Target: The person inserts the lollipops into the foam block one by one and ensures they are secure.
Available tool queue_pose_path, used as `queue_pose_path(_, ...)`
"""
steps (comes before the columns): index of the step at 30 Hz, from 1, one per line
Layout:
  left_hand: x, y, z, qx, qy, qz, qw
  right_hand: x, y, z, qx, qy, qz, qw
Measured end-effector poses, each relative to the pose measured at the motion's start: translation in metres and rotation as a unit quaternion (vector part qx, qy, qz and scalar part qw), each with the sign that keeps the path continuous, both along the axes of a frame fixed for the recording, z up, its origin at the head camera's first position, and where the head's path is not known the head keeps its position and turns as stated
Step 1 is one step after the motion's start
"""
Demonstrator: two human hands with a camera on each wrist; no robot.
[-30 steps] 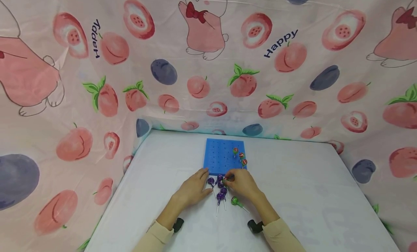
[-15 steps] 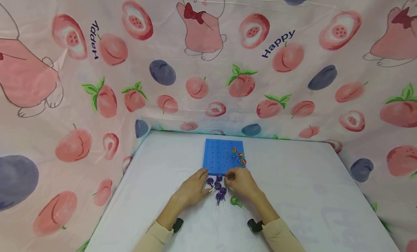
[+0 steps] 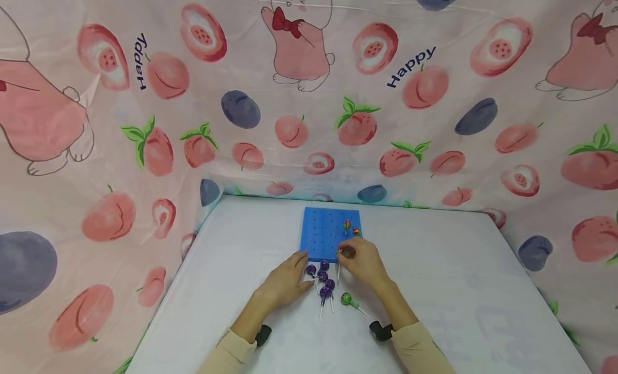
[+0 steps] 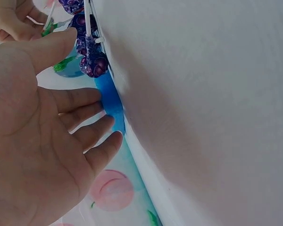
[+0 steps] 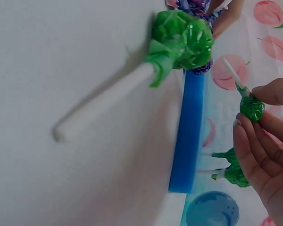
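Observation:
My right hand (image 3: 364,264) pinches a green-wrapped lollipop (image 5: 252,109) by its candy head between thumb and fingers, over the near right part of a blue pegboard (image 3: 321,232) with rows of holes. Its white stick points back toward me. My left hand (image 3: 285,280) lies with fingers extended, fingertips right at the board's near left corner and thumb near the purple lollipops. Several purple lollipops (image 3: 325,292) lie in a cluster in front of the board. Green lollipops with red tops (image 3: 347,224) stand upright in holes on the board's right side, partly hidden by my right hand.
Another green lollipop (image 3: 346,299) lies on the white tabletop (image 3: 434,288), nearer to me than the board and below my right hand. A fruit-and-bear patterned cloth (image 3: 299,116) hangs around the back and sides of the table.
My right hand has lifted the green lollipop from beside the purple cluster and moved it forward over the board, now hiding one standing lollipop. The left hand stays in place.

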State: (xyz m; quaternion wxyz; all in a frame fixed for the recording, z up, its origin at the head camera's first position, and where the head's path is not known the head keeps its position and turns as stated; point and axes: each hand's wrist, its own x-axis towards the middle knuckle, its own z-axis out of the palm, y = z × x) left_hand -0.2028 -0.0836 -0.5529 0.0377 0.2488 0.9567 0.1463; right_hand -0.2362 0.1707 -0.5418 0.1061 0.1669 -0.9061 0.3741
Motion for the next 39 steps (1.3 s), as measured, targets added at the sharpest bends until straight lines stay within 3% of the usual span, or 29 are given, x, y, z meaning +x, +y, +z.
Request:
queue_pose_path(15, 0.0, -0.002, -0.001, -0.003, -0.002, 0.0, 1.0, -0.002, 0.001, 0.016, -0.02, 0.077, 0.025, 0.9965)
queue_pose_path(28, -0.001, -0.002, -0.001, -0.002, -0.001, -0.003, 1.0, -0.006, 0.003, 0.024, -0.025, 0.114, 0.002, 0.9931)
queue_pose_path(39, -0.002, -0.002, 0.0, -0.009, -0.002, -0.007, 0.9999, -0.013, 0.004, 0.025, 0.001, 0.139, -0.032, 0.9897)
